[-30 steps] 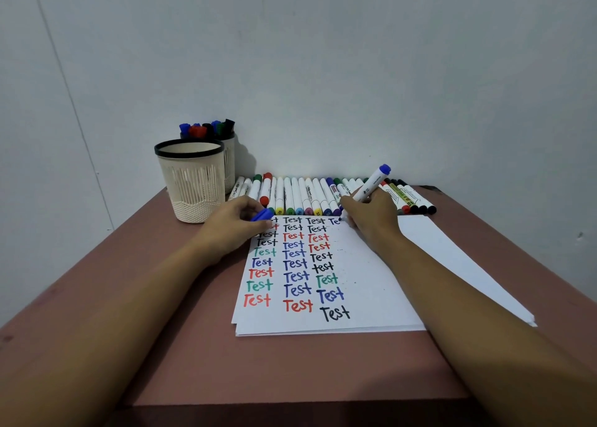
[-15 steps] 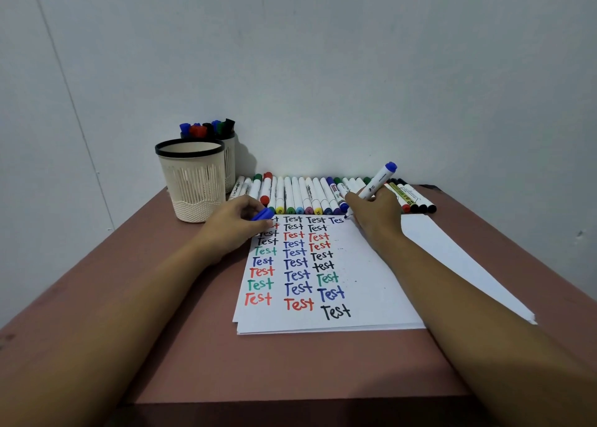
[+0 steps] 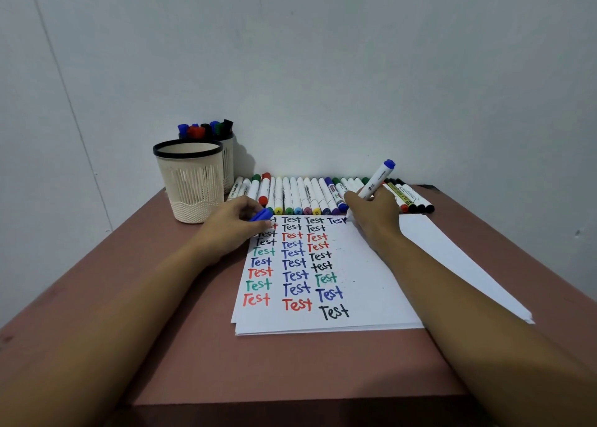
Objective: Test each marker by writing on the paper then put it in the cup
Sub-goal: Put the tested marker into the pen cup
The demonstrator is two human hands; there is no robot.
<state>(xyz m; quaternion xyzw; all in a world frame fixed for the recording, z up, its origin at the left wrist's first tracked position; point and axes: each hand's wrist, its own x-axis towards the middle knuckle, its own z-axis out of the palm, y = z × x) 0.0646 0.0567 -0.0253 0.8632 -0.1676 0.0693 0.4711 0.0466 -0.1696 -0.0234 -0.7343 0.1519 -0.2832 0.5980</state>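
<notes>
The right hand (image 3: 371, 215) grips a blue marker (image 3: 376, 179), tip on the paper (image 3: 365, 284) near its far edge; the left hand (image 3: 234, 221) pinches the blue cap (image 3: 261, 214), with the cup (image 3: 190, 181) at the table's far-left corner

The wide head-worn view looks forward and down from close above the near edge of the table (image 3: 290, 371), paper (image 3: 371, 281) centred, toward the far wall (image 3: 323, 71).

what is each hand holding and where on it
The right hand grips the blue marker low on its barrel, near the writing tip. The left hand pinches the marker's blue cap between its fingertips.
</notes>
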